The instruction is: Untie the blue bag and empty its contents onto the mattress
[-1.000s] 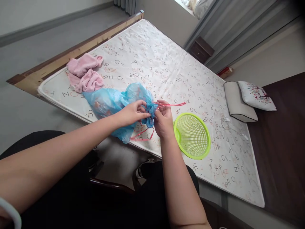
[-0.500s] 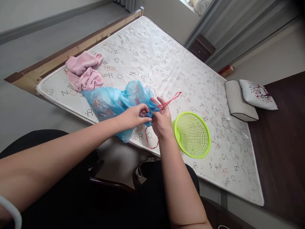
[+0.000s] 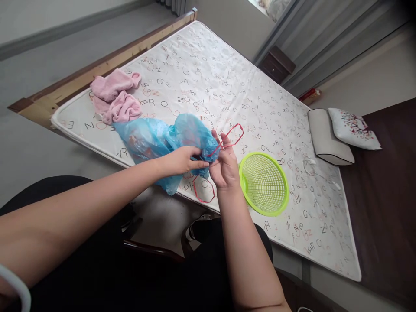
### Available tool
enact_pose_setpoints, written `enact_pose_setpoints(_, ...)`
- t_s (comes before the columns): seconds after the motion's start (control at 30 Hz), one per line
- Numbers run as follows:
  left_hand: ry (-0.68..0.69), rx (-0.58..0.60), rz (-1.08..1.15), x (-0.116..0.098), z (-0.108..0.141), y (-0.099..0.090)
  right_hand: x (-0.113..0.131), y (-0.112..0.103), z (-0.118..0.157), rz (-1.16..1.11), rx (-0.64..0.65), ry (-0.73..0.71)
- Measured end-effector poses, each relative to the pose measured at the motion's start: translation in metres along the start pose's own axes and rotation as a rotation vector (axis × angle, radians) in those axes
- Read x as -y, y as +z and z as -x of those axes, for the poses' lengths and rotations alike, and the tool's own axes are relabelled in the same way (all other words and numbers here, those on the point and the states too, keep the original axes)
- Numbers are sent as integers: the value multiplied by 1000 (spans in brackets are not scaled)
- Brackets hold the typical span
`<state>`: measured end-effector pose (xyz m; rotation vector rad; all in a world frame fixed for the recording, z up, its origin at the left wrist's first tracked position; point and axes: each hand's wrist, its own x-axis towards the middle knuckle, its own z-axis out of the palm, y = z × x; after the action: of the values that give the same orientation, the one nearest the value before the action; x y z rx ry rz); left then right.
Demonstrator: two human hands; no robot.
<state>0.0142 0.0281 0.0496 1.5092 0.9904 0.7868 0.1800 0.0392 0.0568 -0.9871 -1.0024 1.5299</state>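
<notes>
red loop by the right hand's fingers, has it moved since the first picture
Yes: judged against the green basket, the far end of the red loop has shifted up and left in the view.

From the wearer's head, one camera faces forward and down, hands (image 3: 225, 171) near, mattress (image 3: 211, 69) beyond

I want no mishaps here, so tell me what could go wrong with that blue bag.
The red loop by the fingers of the right hand could snag on them. The blue bag looks thin and is crumpled near the left hand, so a hard pull might tear it. Its lower corner hangs over the edge of the mattress, so it may slide off.
</notes>
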Motion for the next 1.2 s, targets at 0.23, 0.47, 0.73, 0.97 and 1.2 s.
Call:
enact_pose_setpoints(0.23,-146,-227,-58,1,-1,-7,5,-19,-7,-162,-210,125)
enact_pose_setpoints(0.47,-192,-176,47,6,-6,-10,2,-5,10,118,22,253)
enact_pose_setpoints(0.73,-259,-517,424,3,-12,-17,3,-43,-12,47,-298,123)
enact_pose_setpoints(0.97,-309,-681,625,7,-21,-32,13,-30,12,408,-641,-461)
enact_pose_setpoints(1.2,-195,-392,169,-2,-13,-2,-18,6,13,635,47,-287)
